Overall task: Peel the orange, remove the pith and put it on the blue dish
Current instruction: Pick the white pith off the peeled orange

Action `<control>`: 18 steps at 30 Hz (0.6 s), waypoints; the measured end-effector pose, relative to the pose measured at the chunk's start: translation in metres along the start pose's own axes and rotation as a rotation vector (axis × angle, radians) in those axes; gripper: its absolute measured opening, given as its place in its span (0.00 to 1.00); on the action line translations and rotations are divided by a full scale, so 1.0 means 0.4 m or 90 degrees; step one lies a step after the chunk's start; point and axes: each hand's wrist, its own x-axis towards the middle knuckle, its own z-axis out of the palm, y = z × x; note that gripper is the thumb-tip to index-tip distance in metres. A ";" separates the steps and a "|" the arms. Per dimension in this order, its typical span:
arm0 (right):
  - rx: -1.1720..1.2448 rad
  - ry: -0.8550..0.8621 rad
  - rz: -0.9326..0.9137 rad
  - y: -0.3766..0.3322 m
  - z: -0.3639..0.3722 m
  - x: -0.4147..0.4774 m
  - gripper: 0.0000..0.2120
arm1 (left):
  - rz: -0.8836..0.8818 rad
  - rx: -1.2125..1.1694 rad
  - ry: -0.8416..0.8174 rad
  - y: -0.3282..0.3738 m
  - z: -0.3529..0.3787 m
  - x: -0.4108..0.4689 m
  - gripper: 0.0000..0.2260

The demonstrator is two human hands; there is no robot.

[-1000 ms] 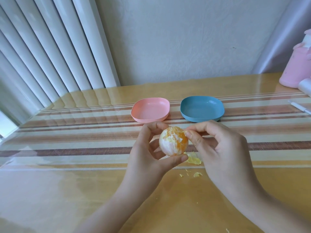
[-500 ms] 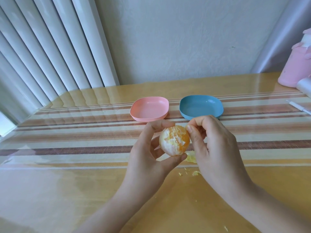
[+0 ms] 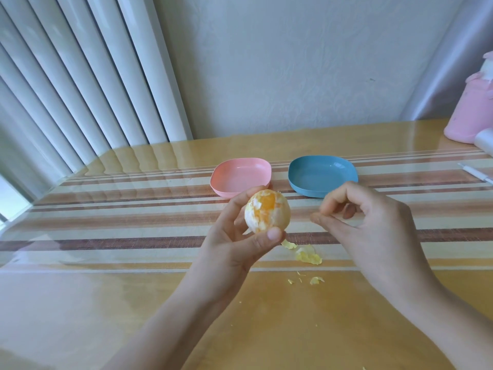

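Striped surface [image 3: 120, 225], orange [image 3: 266, 214] held above it in your left hand [image 3: 234, 247].
Your left fingers and thumb grip the orange; your right hand [image 3: 373, 231], apart from it, curls thumb to fingertip, whether on pith is unclear. Below lie peel scraps [image 3: 309, 256]; the blue dish [image 3: 322, 174] sits beyond.

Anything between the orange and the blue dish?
Nothing on the table. Only the right hand, raised near the blue dish, is close to the line from the orange in the left hand. The pink dish is off to the side.
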 end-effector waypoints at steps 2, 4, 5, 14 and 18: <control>0.010 -0.018 0.012 -0.006 -0.004 0.001 0.12 | -0.024 -0.022 0.008 0.003 0.000 0.000 0.21; 0.023 -0.041 0.021 -0.009 -0.006 0.001 0.11 | -0.048 -0.027 0.022 0.005 0.003 -0.001 0.16; 0.025 -0.054 0.024 -0.009 -0.007 0.002 0.11 | -0.060 -0.033 0.029 0.005 0.005 -0.002 0.16; -0.014 -0.125 -0.004 0.003 -0.014 0.007 0.07 | -0.119 -0.083 0.012 0.004 0.004 0.005 0.17; -0.070 -0.111 -0.014 0.004 -0.011 0.005 0.09 | -0.143 -0.142 -0.002 0.000 -0.005 0.010 0.14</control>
